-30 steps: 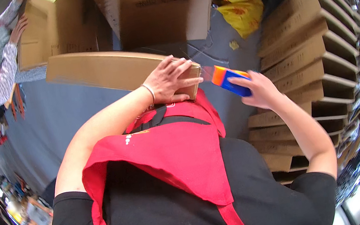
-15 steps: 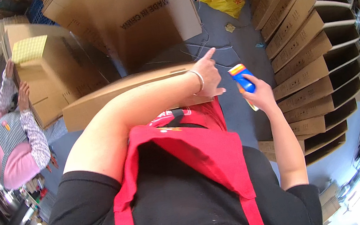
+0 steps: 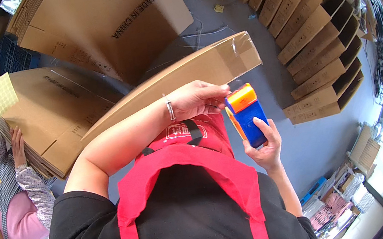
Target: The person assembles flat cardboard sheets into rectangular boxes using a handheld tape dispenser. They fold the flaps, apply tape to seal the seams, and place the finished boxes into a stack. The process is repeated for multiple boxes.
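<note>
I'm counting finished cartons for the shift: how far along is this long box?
Done: clear tape already covers the far end of the long cardboard box. In hand: the left hand rests on the box, the right hand holds the blue-and-orange tape dispenser. Left: the near end is hidden, so unconfirmed.

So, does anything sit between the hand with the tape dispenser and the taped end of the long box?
Nothing visible does. The right hand holds the blue-and-orange tape dispenser just below the long cardboard box; the left hand rests on the box beside it, not across the gap.
</note>
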`<act>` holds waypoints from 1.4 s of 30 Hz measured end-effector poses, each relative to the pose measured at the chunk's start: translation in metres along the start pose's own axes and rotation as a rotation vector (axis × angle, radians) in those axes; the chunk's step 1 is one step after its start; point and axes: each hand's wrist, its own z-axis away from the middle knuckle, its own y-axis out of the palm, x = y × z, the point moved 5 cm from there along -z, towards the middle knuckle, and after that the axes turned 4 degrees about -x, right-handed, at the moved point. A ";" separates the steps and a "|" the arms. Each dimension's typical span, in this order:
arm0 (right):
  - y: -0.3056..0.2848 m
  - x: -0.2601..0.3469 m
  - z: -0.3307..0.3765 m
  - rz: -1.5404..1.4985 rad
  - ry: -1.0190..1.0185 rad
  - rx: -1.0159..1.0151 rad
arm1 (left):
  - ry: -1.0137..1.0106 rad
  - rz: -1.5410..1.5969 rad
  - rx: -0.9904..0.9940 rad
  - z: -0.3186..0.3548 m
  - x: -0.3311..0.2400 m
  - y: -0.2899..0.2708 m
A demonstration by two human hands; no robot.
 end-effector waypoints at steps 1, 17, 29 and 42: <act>0.010 0.008 0.004 -0.008 -0.008 0.009 | 0.003 0.006 0.011 0.011 0.004 -0.008; 0.084 0.025 0.059 0.022 0.048 -0.044 | 0.471 -0.274 -0.414 0.078 -0.090 -0.128; 0.124 -0.025 0.068 0.157 0.227 -0.049 | 0.485 -1.438 -0.851 -0.038 -0.083 -0.188; 0.124 -0.035 0.046 0.056 0.188 0.039 | 0.723 -2.046 -0.884 0.084 0.020 -0.088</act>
